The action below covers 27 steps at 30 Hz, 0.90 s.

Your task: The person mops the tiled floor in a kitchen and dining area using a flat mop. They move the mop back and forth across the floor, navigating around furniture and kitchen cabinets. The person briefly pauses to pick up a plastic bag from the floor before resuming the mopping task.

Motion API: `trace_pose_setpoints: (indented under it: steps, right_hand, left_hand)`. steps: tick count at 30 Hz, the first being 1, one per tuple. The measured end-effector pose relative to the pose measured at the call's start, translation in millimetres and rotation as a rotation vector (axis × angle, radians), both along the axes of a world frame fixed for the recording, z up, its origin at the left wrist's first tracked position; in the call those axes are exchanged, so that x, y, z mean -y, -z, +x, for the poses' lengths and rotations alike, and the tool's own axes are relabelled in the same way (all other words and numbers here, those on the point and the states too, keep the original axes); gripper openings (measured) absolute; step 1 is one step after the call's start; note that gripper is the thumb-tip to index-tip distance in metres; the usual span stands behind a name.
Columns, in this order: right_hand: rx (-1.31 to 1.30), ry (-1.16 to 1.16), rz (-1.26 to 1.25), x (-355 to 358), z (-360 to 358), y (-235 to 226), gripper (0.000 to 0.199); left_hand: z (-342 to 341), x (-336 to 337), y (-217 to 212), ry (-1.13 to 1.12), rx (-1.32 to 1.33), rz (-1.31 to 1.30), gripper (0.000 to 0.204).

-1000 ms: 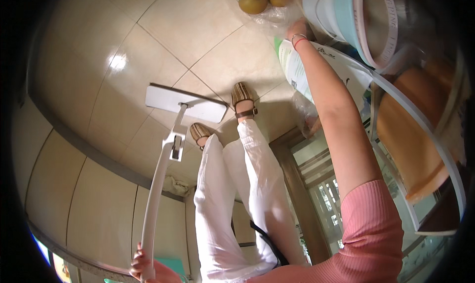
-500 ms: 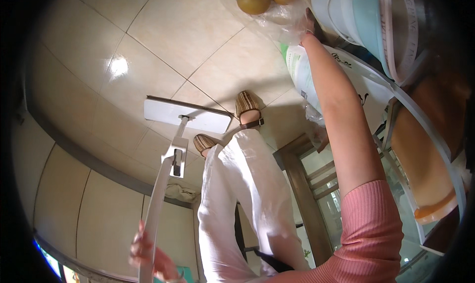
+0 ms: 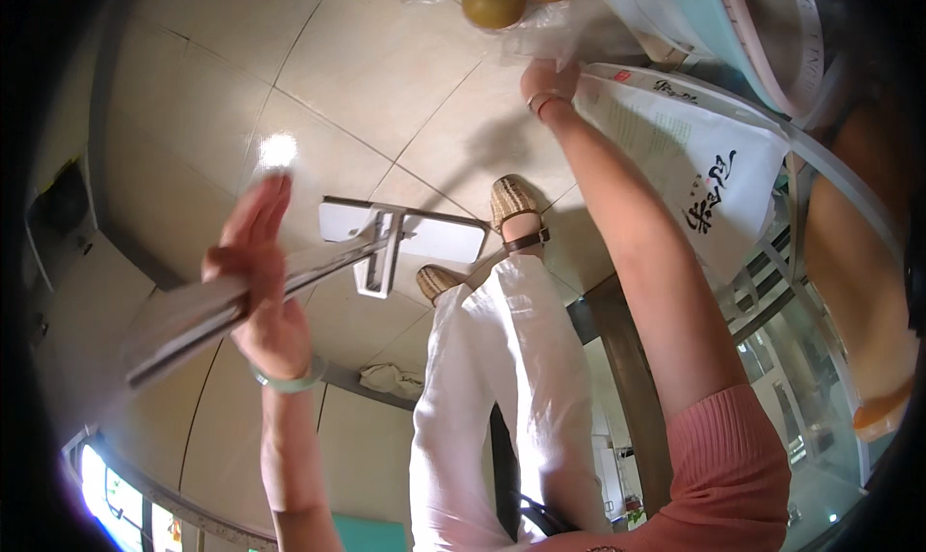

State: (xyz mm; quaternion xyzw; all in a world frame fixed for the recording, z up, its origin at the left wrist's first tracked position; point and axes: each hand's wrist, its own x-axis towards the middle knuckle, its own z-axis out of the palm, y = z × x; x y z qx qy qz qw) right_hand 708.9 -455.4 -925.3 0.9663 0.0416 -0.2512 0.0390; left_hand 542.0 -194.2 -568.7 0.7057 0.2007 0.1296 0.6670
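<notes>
while left hand grips mop handle, right hand touches clear bag.

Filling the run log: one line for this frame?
left hand: holds mop handle | right hand: on clear bag of fruit | mop head: flat on tile floor

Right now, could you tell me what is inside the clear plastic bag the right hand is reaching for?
The clear plastic bag shows one round yellow-green fruit and part of a second; the rest is cut off.

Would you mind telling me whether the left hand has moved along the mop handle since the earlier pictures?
Yes. The left hand now sits higher up the picture on the mop handle, much nearer the flat mop head on the tiled floor than before.
</notes>
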Motion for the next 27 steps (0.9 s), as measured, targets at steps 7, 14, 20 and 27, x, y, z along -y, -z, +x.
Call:
trace_pose_setpoints:
  steps: [7,14,20,27]
  right_hand:
    - [-0.105,-0.165,0.574,-45,-162,-62,0.052]
    - [-0.121,-0.255,0.457,7,-88,-55,0.063]
    - [-0.04,-0.214,0.873,-29,-144,-114,0.069]
    - [-0.305,-0.252,1.599,-166,-243,-392,0.053]
  left_hand:
    - [43,49,8,0.009,-0.112,-0.023,0.024]
    - [26,37,3,0.041,-0.024,0.006,0.004]
    - [-6,17,-32,-0.04,-0.147,0.032,0.003]
    - [-97,-12,-162,-0.165,0.134,0.028,0.007]
